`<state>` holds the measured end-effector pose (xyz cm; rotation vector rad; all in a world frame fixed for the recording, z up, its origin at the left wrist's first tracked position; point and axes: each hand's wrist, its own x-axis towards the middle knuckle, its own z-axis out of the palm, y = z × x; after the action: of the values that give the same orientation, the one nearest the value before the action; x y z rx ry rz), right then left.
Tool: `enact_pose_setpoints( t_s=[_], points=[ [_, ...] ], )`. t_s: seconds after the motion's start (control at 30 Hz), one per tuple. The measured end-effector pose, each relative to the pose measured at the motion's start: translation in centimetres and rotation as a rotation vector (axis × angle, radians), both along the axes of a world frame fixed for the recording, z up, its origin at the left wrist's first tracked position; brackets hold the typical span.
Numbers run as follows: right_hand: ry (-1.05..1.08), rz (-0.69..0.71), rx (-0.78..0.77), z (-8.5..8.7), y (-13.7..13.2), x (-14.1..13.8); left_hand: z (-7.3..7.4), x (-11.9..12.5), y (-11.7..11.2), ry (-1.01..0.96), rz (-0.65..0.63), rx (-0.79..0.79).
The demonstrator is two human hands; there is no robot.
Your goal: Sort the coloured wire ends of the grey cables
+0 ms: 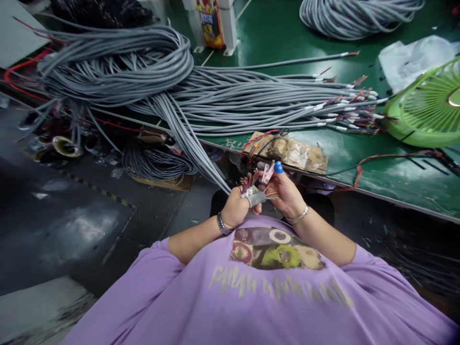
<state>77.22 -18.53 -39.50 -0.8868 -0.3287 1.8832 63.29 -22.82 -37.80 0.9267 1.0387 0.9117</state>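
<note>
Clamped round the ends of some grey cables [194,141], the left hand [234,209] sits just off the edge of the green bench [266,48], reddish wires [249,181] poking up from the fist; beside them the right hand [287,195], a blue cap [278,167] on its thumb, pinches a small pink piece [267,172] I can't quite make out

I've 2 hands, L [235,209] & R [288,195]; 1 pink tool [267,173], 1 blue thumb cover [278,167]. Cables [201,152] in my L: several, exact no. unclear. Cable coils: 3, i.e. 1 lg. coil [118,72] upper L, 1 upper-R coil [359,18], 1 lower coil [154,163]. Plus 1 green fan [427,110], 1 snack pkt [210,24], 1 wood blk [312,158]. Cable ends [345,114] on bench [398,177]: too many 2 count.
</note>
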Motion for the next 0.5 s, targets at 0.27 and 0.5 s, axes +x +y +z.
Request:
enact_pose_setpoints(
  t_s=[0.27, 0.5],
  points=[
    [-0.012, 0.129, 0.037, 0.1, 0.0, 0.6, 0.3, -0.9, -1.0, 0.005, -0.032, 0.081],
    [-0.014, 0.069, 0.093, 0.2, -0.2, 0.2, -0.7, -0.1, -0.6, -0.023, 0.063, 0.086]
  ],
)
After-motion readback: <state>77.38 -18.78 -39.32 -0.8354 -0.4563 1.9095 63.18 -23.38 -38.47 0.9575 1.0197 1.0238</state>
